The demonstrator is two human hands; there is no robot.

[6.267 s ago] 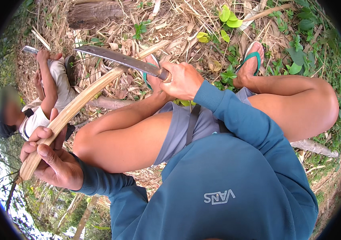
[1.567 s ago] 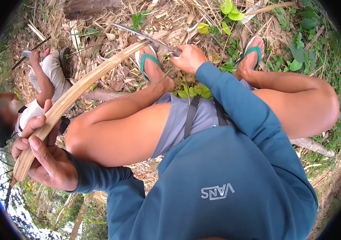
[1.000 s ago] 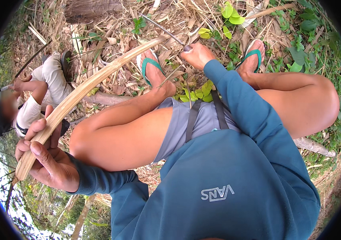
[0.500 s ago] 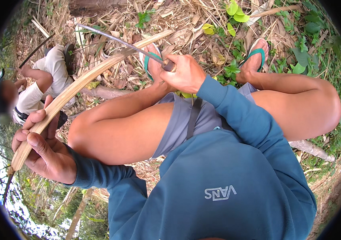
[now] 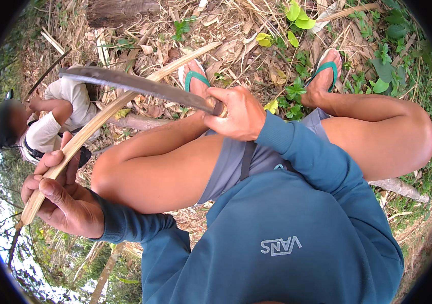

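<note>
Left hand (image 5: 79, 210): fingers and thumb gripping pale wood strip (image 5: 107, 112), eight o'clock up to twelve. Right hand (image 5: 239, 114): fingers clenched round knife (image 5: 140, 86), tip toward ten, blade crossing strip; contact hard to judge. Brown log (image 5: 119, 12), eleven o'clock.

Weathered brown log (image 5: 123, 12), yellow-green leaves (image 5: 305, 22), person in pale clothes (image 5: 46, 133), pale branch (image 5: 401, 189), dry ground litter (image 5: 236, 31)
</note>
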